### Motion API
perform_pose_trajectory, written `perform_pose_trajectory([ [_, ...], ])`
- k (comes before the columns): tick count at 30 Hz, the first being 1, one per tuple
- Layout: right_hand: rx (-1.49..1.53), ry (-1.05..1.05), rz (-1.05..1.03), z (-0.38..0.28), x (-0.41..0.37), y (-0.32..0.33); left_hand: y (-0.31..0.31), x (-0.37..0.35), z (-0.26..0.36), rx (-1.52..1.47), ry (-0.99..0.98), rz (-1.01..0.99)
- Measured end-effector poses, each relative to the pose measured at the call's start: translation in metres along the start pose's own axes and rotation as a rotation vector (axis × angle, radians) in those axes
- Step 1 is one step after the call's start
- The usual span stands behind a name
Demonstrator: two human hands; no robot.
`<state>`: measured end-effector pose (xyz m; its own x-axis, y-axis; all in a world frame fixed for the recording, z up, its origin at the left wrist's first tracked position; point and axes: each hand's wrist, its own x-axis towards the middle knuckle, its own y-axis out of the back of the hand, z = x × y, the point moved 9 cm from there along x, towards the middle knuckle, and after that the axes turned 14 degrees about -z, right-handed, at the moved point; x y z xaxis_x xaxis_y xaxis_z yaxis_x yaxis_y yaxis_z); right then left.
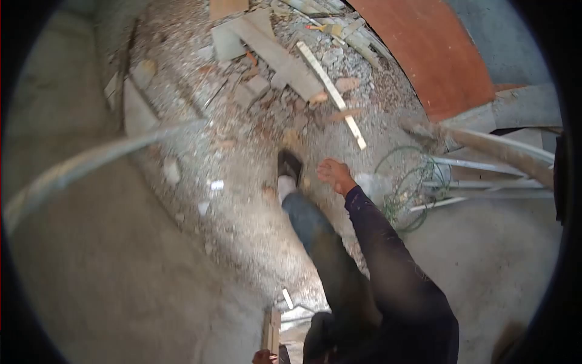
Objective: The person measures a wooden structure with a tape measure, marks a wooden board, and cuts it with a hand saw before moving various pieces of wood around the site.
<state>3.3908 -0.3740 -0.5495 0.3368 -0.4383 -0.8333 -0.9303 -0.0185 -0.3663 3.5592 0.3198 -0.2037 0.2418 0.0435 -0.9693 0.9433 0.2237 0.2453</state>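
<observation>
My right hand point(335, 175) reaches forward over the rubble-strewn floor, next to my shoe point(290, 167). Its fingers are loosely spread and nothing shows in them. At the bottom edge, only part of my left hand point(264, 357) is visible, closed around the lower end of a wooden plank point(273, 330). The rest of that hand and plank is cut off by the frame. Ahead of my right hand lies a thin pale wooden strip point(330, 91).
Broken boards point(267, 51) and rubble point(254, 91) cover the floor ahead. On the right are a reddish-brown panel point(433, 57), a tangle of green wire point(403, 194) and several pale rods point(479, 183). A concrete wall point(91, 255) runs along the left.
</observation>
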Motion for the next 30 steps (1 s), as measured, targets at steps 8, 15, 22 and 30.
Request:
perform_pose_trajectory([
  [8,0.704,0.052,0.305,-0.095,0.233,-0.039,0.039,0.069,0.368,-0.272,-0.132,-0.137],
  [15,0.78,0.357,0.017,-0.123,0.235,-0.042,0.062,0.047,0.446,-0.133,-0.169,-0.26],
  [22,-0.308,0.526,0.23,-0.191,-0.009,-0.134,0.11,0.034,0.608,0.113,-0.601,-0.211],
  [30,-1.187,0.829,0.527,-0.241,-0.377,-0.335,0.031,-0.064,0.816,-0.395,-0.412,-1.091],
])
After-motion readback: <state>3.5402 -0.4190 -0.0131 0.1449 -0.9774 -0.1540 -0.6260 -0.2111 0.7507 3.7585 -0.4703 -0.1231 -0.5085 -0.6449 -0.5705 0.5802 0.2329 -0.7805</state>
